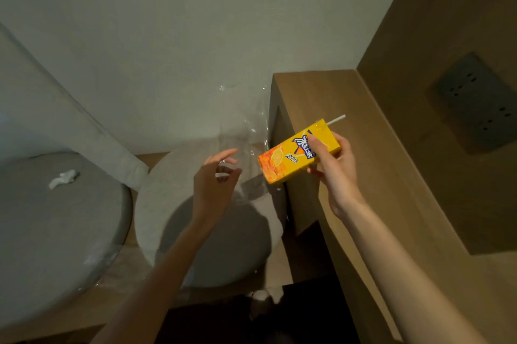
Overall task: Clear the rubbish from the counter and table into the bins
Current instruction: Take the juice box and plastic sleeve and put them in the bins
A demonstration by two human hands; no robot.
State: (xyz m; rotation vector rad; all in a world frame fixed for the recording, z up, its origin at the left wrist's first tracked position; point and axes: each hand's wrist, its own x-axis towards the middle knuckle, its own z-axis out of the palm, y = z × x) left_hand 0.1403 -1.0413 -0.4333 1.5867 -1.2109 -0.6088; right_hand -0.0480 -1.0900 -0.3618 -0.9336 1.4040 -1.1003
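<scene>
Right hand [333,164] is clamped round the upper half of the juice carton [291,159], thumb across the printed face. The straw [337,119] pokes out the top, pointing toward the counter's back. The carton is in the air, tilted, its bottom end hanging past the left edge of the counter [349,97].

Left hand [215,184] sits just beside that bottom end, fingers loosely curved at the clear film [246,125]. Cannot tell if it pinches the film or only touches it.

My read of the step: drop the carton into the bag.
- Left hand holds the film mouth wide.
- Right hand feeds the carton bottom-first, straw end up in case of dregs.
- Let go only once it's through the opening.

The pale round thing [156,203] under the film is probably the lined bin, but it's dim and shadowed, so I can't confirm.

Around:
- A larger grey round top [42,231] to the left has a crumpled tissue [63,179] on it, more rubbish to fetch.
- A socket plate [475,100] sits on the wood panel behind the counter.

In the way:
- The film is limp and could fold over the opening.
- The counter's side wall sits tight against the drop path.
</scene>
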